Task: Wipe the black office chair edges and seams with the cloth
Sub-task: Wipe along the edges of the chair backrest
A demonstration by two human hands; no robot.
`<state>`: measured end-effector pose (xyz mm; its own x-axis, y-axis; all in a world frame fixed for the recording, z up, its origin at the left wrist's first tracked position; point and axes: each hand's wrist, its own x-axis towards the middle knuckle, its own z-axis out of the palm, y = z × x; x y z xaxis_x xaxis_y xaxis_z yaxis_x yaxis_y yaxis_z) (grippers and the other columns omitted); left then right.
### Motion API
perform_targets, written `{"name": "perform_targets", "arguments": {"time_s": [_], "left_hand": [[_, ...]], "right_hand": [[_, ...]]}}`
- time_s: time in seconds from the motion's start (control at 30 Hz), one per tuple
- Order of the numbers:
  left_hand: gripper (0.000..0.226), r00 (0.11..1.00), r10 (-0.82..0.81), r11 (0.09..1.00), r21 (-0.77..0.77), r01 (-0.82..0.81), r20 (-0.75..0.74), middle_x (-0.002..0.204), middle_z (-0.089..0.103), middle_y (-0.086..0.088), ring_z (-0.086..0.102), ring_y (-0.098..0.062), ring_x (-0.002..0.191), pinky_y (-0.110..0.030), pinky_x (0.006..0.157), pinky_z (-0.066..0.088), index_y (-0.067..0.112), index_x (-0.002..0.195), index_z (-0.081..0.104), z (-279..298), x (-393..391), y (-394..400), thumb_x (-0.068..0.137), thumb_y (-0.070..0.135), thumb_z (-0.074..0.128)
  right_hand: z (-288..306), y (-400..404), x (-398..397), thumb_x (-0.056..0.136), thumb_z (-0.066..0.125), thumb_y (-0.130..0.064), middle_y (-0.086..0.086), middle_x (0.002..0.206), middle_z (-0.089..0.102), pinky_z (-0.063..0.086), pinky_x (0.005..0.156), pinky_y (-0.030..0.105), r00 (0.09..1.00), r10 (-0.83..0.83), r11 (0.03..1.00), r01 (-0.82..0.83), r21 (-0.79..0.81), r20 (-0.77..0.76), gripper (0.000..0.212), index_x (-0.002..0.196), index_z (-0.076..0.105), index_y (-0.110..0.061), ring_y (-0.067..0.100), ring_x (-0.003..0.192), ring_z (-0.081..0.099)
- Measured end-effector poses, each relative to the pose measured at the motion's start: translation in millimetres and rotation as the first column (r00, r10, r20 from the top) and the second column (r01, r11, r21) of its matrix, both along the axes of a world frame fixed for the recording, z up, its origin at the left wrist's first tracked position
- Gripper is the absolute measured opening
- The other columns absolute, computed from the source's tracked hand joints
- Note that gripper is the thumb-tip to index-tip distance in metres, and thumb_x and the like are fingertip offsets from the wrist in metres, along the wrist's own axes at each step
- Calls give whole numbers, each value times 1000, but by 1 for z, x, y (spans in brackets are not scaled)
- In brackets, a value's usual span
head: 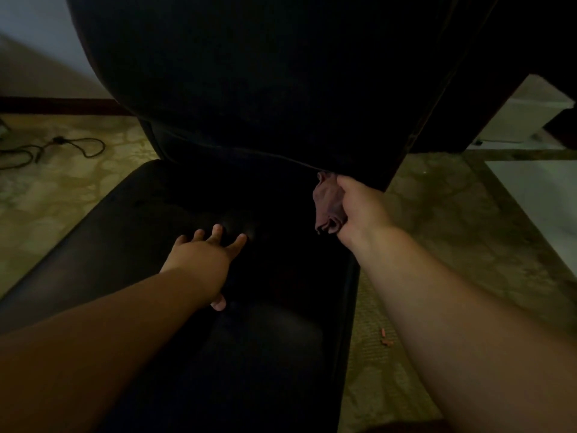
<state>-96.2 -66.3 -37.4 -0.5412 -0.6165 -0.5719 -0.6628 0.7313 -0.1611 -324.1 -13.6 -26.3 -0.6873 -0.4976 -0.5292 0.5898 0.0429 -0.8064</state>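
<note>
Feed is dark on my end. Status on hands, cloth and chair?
Left hand flat on chair seat, fingers spread. Right hand grips cloth at the backrest's lower right seam. Nothing blocking the seam.

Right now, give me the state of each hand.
Left hand: open, fingers spread on the chair seat.
Right hand: gripping the cloth.

Left hand (204, 254) flat, fingers spread and straight, right hand (359, 210) curled in a grip, both forearms extended
</note>
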Motion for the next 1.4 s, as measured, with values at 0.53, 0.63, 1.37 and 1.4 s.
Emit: {"name": "perform_targets", "arguments": {"time_s": [0.53, 0.63, 1.37, 1.4], "left_hand": [[126, 999, 19, 1000, -7, -19, -48, 167, -12, -14, 2, -39, 153, -55, 123, 13, 36, 156, -17, -5, 3, 0, 77, 43, 81], [125, 998, 15, 1000, -9, -16, -58, 167, -10, -13, 2, -37, 154, -55, 124, 11, 37, 156, -17, -4, 6, -2, 77, 46, 80], [125, 979, 135, 988, -58, -145, -150, 167, 3, -16, 18, -38, 151, -51, 123, 18, 34, 158, -10, -8, 4, -4, 73, 54, 80], [125, 978, 139, 987, -55, -149, -157, 167, 3, -16, 17, -39, 152, -51, 123, 18, 35, 158, -10, -9, 3, -4, 73, 53, 80]], "right_hand": [[-2, -14, 3, 92, 68, -21, 8, 99, 73, 60, 70, 31, 999, -36, 998, 37, 45, -20, 24, 109, 69, -4, 21, 82, 71], [-1, -14, 4, 90, 71, -22, 8, 98, 74, 60, 77, 36, 999, -26, 999, 27, 37, -29, 27, 111, 69, -5, 22, 84, 72], [10, -63, 20, 98, 61, -31, 6, 113, 68, 53, 78, 33, 992, 126, 989, -124, 77, -19, 30, 122, 65, -14, 22, 94, 65], [9, -65, 20, 100, 59, -29, 5, 108, 67, 52, 81, 35, 992, 125, 989, -123, 81, -12, 23, 118, 64, -15, 22, 93, 63]]}}
